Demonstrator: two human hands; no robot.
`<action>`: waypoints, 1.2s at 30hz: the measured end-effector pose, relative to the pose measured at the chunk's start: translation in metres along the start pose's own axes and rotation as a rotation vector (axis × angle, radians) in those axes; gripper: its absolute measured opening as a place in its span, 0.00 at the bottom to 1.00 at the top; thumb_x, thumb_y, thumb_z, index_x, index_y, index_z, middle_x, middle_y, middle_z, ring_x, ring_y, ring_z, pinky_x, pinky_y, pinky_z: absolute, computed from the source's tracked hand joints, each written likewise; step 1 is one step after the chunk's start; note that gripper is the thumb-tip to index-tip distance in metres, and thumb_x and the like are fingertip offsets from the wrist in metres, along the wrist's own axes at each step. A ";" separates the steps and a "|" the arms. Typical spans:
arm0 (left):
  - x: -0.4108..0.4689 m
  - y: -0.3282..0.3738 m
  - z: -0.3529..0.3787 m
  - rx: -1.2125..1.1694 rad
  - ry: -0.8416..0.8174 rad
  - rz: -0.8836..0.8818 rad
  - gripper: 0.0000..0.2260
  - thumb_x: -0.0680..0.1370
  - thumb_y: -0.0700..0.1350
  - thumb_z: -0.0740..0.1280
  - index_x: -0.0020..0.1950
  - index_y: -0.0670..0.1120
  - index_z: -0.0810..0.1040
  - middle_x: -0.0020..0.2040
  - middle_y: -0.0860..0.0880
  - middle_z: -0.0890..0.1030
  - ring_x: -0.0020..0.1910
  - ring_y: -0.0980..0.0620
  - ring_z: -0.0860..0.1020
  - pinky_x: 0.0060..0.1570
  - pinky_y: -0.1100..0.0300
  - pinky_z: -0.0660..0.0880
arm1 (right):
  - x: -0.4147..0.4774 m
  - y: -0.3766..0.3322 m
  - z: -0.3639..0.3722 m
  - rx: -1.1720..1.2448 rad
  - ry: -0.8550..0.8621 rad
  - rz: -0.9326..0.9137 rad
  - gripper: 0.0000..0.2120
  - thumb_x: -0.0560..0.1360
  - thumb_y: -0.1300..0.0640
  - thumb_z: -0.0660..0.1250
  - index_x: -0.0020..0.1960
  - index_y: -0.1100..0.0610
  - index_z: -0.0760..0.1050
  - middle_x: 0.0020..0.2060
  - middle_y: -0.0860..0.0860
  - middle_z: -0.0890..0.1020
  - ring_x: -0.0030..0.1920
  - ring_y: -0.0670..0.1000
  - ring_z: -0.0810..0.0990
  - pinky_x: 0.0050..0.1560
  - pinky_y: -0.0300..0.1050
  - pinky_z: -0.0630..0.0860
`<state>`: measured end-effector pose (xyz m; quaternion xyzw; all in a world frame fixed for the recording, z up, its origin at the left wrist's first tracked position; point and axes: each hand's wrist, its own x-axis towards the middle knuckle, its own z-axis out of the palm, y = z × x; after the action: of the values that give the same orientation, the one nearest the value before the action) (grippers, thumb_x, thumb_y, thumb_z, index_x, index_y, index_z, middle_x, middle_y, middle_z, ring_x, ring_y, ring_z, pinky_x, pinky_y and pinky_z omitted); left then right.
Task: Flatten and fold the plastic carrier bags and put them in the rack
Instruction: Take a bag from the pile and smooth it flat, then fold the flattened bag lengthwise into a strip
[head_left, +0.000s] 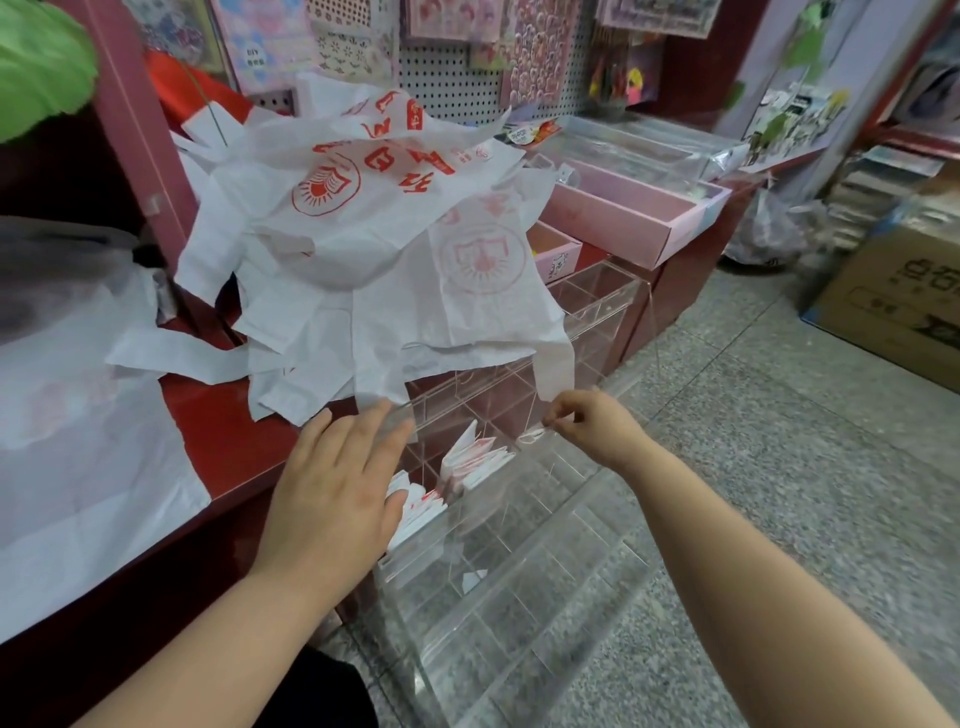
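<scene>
A heap of white carrier bags with red print (358, 218) lies on the red counter (228, 431), some handles hanging over its edge. A clear acrylic rack (498, 587) with several compartments stands against the counter front. Folded bags (472, 457) sit in two of its upper compartments. My left hand (337, 483) lies flat with straight fingers on the rack's top left edge. My right hand (587, 421) has its fingers curled at the rack's upper rim, just below a hanging bag handle (553, 369); whether it pinches anything is unclear.
Another flat white bag (78, 467) covers the counter at left. Pink trays (639, 208) and clear boxes line the counter farther back, under a pegboard with hanging packets. A cardboard box (898, 296) stands on the grey stone floor at right.
</scene>
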<state>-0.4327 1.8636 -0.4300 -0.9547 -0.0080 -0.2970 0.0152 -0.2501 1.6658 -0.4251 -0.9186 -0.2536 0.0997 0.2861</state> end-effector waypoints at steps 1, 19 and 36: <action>0.000 0.000 0.000 0.001 -0.004 -0.004 0.22 0.69 0.50 0.56 0.60 0.42 0.67 0.55 0.39 0.79 0.52 0.46 0.68 0.60 0.49 0.61 | 0.001 -0.001 0.001 0.018 0.038 0.009 0.06 0.74 0.65 0.63 0.44 0.58 0.78 0.36 0.44 0.76 0.30 0.39 0.67 0.36 0.38 0.66; -0.071 -0.031 -0.109 -0.267 0.099 -0.189 0.13 0.73 0.47 0.59 0.44 0.47 0.83 0.43 0.53 0.83 0.52 0.57 0.73 0.61 0.62 0.62 | -0.081 -0.122 0.004 0.138 0.222 -0.378 0.13 0.71 0.67 0.68 0.40 0.48 0.75 0.30 0.38 0.79 0.35 0.36 0.76 0.36 0.26 0.69; -0.234 -0.148 -0.185 0.160 -0.018 -0.554 0.13 0.73 0.54 0.66 0.44 0.47 0.84 0.45 0.50 0.84 0.44 0.51 0.83 0.48 0.57 0.76 | -0.094 -0.275 0.131 -0.425 0.048 -1.070 0.15 0.55 0.54 0.64 0.40 0.51 0.82 0.40 0.47 0.85 0.40 0.46 0.84 0.42 0.50 0.79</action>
<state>-0.7340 2.0042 -0.4074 -0.9146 -0.2919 -0.2796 0.0088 -0.4856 1.8732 -0.3696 -0.7018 -0.6909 -0.1328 0.1116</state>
